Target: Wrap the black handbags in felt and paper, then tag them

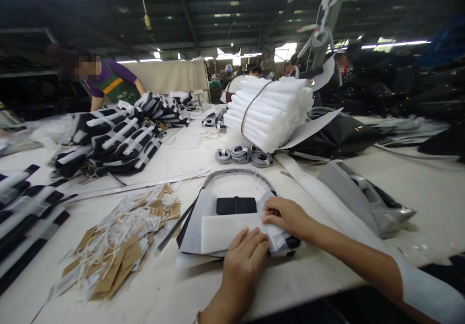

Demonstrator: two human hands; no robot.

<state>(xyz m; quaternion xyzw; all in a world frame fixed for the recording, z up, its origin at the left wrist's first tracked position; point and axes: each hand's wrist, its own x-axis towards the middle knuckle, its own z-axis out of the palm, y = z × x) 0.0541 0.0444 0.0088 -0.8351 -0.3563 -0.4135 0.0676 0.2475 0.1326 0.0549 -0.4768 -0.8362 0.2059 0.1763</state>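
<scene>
A black handbag (236, 206) lies on the table in front of me, its rounded handle (238, 171) wrapped and pointing away. Pale wrapping paper (192, 227) covers much of its front, leaving a black flap bare. Across the lower front runs a white foam sheet (218, 232). My left hand (243, 263) rests on the near edge of that sheet with fingers stretched out. At the bag's right side, my right hand (285, 213) has its fingers curled and pinched on the sheet's translucent end. The right fingertips are partly hidden.
Paper tags with strings (119, 246) are heaped left of the bag. Beyond lie wrapped coils (240, 153) and a tied stack of white foam (269, 111). Wrapped black pieces (116, 140) pile up at left, near a person (114, 79). A grey wrapped item (358, 193) lies right.
</scene>
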